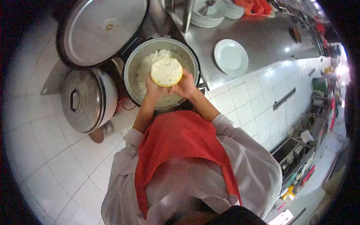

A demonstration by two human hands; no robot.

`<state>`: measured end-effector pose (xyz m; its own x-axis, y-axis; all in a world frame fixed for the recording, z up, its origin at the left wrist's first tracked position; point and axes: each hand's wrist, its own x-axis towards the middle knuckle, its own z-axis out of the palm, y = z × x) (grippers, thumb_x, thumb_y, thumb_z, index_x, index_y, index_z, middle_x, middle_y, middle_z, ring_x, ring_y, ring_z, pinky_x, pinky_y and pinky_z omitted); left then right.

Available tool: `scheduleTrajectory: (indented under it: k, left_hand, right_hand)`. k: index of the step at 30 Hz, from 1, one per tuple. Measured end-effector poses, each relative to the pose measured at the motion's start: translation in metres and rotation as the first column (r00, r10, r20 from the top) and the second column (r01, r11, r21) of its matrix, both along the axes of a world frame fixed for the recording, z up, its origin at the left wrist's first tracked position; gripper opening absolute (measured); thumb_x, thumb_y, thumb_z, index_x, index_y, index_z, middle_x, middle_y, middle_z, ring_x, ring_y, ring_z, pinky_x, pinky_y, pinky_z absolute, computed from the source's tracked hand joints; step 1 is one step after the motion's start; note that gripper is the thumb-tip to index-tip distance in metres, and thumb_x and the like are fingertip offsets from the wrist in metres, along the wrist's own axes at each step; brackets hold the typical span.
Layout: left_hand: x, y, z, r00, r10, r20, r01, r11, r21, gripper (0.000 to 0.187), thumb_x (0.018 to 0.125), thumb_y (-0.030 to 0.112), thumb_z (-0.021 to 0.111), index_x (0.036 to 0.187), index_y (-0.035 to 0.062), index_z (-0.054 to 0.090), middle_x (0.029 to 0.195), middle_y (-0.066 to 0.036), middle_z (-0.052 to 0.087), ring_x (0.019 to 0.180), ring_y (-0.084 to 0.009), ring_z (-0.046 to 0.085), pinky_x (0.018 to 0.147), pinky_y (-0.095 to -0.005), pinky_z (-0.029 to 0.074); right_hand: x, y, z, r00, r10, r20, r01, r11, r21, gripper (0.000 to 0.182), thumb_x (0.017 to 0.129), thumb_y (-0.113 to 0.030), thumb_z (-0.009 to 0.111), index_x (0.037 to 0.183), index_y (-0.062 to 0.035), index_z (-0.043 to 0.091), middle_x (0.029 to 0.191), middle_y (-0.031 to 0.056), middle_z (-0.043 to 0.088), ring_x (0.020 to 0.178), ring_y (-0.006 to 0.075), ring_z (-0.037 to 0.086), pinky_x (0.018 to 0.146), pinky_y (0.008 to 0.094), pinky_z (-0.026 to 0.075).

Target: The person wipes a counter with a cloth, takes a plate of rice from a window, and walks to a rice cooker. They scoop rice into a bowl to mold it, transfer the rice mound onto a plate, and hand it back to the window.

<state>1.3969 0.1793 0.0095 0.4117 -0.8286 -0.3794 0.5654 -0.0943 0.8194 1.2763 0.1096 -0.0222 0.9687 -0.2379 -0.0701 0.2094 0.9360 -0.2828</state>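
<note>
A small yellow-rimmed bowl packed with white rice is held between my two hands. On its near left side is my left hand, its fingers closed round the bowl and partly hidden beneath it. My right hand grips the near right side. Under the bowl stands a large rice cooker pot with more white rice inside. The cooker's round lid is raised at the upper left.
A white plate lies on the steel counter to the right, with stacked plates and a red basket behind. At the left, a lidded pot stands beside the cooker. Kitchen equipment lines the far right.
</note>
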Motion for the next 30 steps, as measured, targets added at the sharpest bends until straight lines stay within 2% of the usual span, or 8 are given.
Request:
scheduleTrajectory:
  k: [4,9,13,16,18,20,26,30]
  left_hand:
    - [0.018,-0.021,-0.048,0.87,0.033,0.491,0.125,0.95,-0.287,0.033,0.087,0.021,0.05,0.111,-0.0003,0.055,0.096,-0.014,0.064,0.076,-0.0213,0.062,0.071,-0.0326,0.049]
    - [0.056,-0.025,-0.062,0.184,-0.602,0.777,0.045,0.795,0.605,0.032,0.085,0.026,0.056,0.066,0.003,0.067,0.056,-0.011,0.061,0.06,-0.0262,0.06,0.067,-0.03,0.047]
    - [0.069,-0.023,-0.093,0.392,-0.529,0.753,0.041,0.828,0.56,0.05,0.089,0.039,0.044,0.064,0.003,0.068,0.054,-0.012,0.06,0.059,-0.0292,0.061,0.066,-0.0379,0.047]
    - [0.07,-0.021,-0.115,0.529,-0.479,0.7,0.071,0.847,0.526,0.029,0.086,0.027,0.056,0.083,-0.0002,0.067,0.07,-0.013,0.064,0.059,-0.022,0.061,0.066,-0.0309,0.05]
    - [0.055,-0.018,-0.106,0.412,-0.527,0.743,0.159,0.845,0.511,0.02,0.084,0.018,0.058,0.09,0.0012,0.065,0.079,-0.014,0.064,0.064,-0.0221,0.062,0.067,-0.0301,0.05]
    - [0.029,-0.018,-0.077,0.263,-0.631,0.729,0.332,0.769,0.546,0.022,0.076,0.007,0.062,0.098,0.0047,0.064,0.097,-0.013,0.063,0.077,-0.0238,0.062,0.073,-0.0334,0.049]
    - [-0.016,-0.009,-0.063,-0.171,-0.486,0.857,0.641,0.605,0.472,0.034,0.064,0.0,0.065,0.097,0.0071,0.063,0.106,-0.01,0.06,0.1,-0.0272,0.055,0.088,-0.0381,0.043]
    - [-0.007,-0.008,-0.048,-0.196,-0.457,0.868,0.525,0.698,0.487,0.039,0.062,-0.005,0.063,0.099,0.007,0.061,0.111,-0.01,0.058,0.103,-0.0295,0.054,0.087,-0.0395,0.045]
  right_hand:
    - [-0.042,-0.012,0.014,0.944,-0.276,0.18,0.242,0.952,0.187,0.058,0.084,-0.042,0.033,0.13,-0.0072,0.039,0.126,0.0185,0.047,0.107,0.0385,0.052,0.073,0.0539,0.051]
    - [-0.133,-0.076,-0.011,0.608,-0.761,-0.228,0.778,0.628,-0.02,0.061,0.078,-0.038,0.043,0.13,-0.0058,0.04,0.134,0.0121,0.041,0.123,0.0317,0.039,0.103,0.048,0.029]
    - [-0.214,-0.135,-0.05,0.295,-0.921,-0.255,0.818,0.381,-0.43,0.052,0.087,-0.037,0.041,0.128,-0.0057,0.042,0.128,0.0107,0.046,0.118,0.0257,0.043,0.098,0.0414,0.035]
    - [-0.231,-0.164,-0.061,0.136,-0.983,-0.119,0.655,0.18,-0.734,0.049,0.088,-0.037,0.046,0.125,-0.0044,0.044,0.124,0.0106,0.048,0.113,0.0246,0.047,0.093,0.038,0.039]
    - [-0.232,-0.181,-0.074,0.188,-0.982,-0.019,-0.237,-0.027,-0.971,0.051,0.085,-0.036,0.052,0.127,-0.0068,0.044,0.123,0.0147,0.048,0.112,0.029,0.047,0.093,0.0394,0.039]
    - [-0.206,-0.165,-0.079,0.21,-0.955,0.211,-0.764,-0.295,-0.574,0.059,0.078,-0.032,0.063,0.131,-0.0165,0.042,0.12,0.0208,0.044,0.111,0.0377,0.045,0.093,0.0425,0.037]
    - [-0.219,-0.178,-0.072,0.18,-0.978,0.1,-0.652,-0.195,-0.733,0.059,0.08,-0.031,0.062,0.131,-0.0121,0.04,0.122,0.0219,0.042,0.111,0.0364,0.046,0.094,0.0409,0.038]
    - [-0.228,-0.146,-0.024,-0.086,-0.995,-0.052,0.255,0.028,-0.966,0.055,0.086,-0.035,0.055,0.13,-0.0056,0.039,0.126,0.0146,0.046,0.115,0.0318,0.046,0.096,0.0442,0.037]
